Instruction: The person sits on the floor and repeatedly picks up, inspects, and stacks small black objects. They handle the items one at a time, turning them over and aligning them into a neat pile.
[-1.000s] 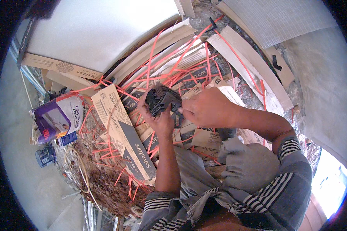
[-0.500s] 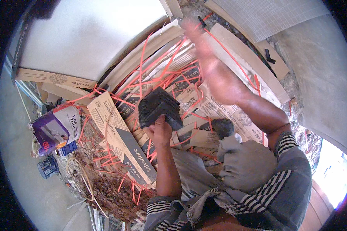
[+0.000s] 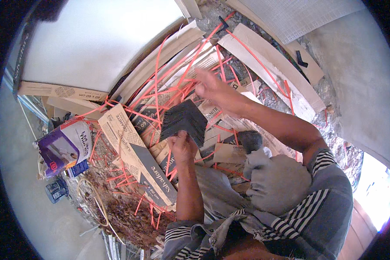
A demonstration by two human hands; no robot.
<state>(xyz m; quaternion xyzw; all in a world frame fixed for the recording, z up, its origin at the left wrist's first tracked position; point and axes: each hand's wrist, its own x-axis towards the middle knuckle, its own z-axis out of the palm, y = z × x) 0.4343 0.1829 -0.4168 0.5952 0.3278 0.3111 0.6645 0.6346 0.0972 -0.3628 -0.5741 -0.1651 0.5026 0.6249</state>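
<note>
My left hand (image 3: 184, 147) is closed on the lower edge of a stack of black corner protectors (image 3: 184, 120), V-shaped and nested together, held above the cardboard heap. My right hand (image 3: 212, 89) hovers just beyond the stack, over the orange strapping (image 3: 182, 89). Its fingers look apart, slightly smeared, and I see nothing in them. One loose black corner protector (image 3: 223, 24) lies at the far end, beside a strap. Another L-shaped black piece (image 3: 301, 59) rests on cardboard at the far right.
Printed cardboard strips (image 3: 136, 154) and tangled straps cover the ground before me. A large pale panel (image 3: 104, 39) stands at the far left. Left of the heap are a purple and white bag (image 3: 67, 145) and a small dark bucket (image 3: 57, 189). Grey sheets (image 3: 351, 69) lie right.
My right hand has drawn back from the far end towards the stack. The stack in my left hand has tilted and shifted slightly right. The loose far corner protector still lies there.
</note>
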